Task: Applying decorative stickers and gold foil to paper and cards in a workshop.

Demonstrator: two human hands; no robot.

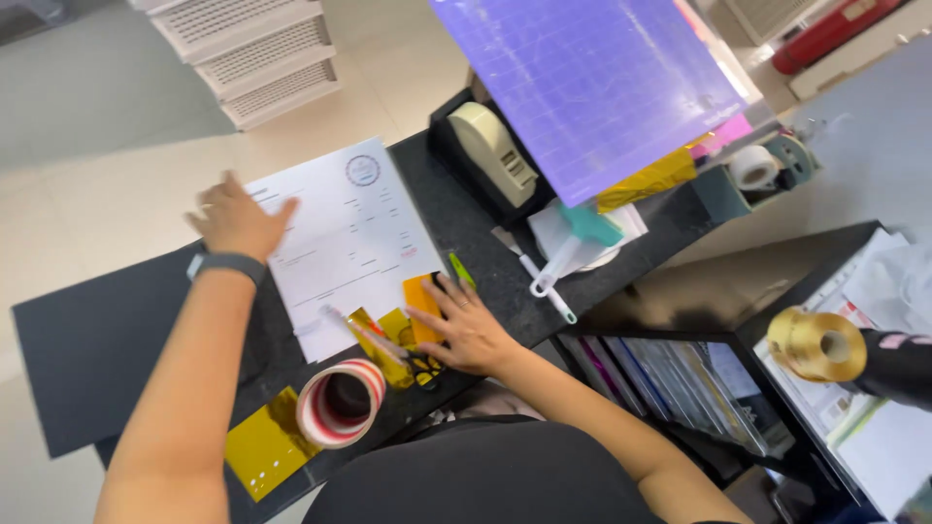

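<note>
- On the black worktop [87, 340], under my hands, lie the things I am working with: a white printed sheet [354, 243] and a cluster of gold foil pieces [393, 335] beside an orange card [423, 303].
- I see my left hand [238, 221] resting flat on the sheet's upper left corner, fingers spread, gripping nothing; a dark band sits on that wrist.
- I see my right hand [468, 328] lying open, palm down, on the orange card and the gold pieces, pressing rather than clasping.
- Just beside those pieces, a pen-like tool [354, 328] lies slanted across the sheet's lower edge.
- Near the front edge stands a red-and-white tape roll [340, 403], with another gold foil piece [264, 448] touching it on the left.
- Further back I make out a beige tape dispenser [495, 150], a teal-and-white scraper tool [573, 247], and a purple gridded cutting mat [592, 87] tilted above them.
- Off to the right, a gold ribbon spool [817, 344] is held on a dark sleeve; whose arm it is I cannot tell.
- Beyond the worktop, white slatted crates [257, 53] are stacked on the floor.
</note>
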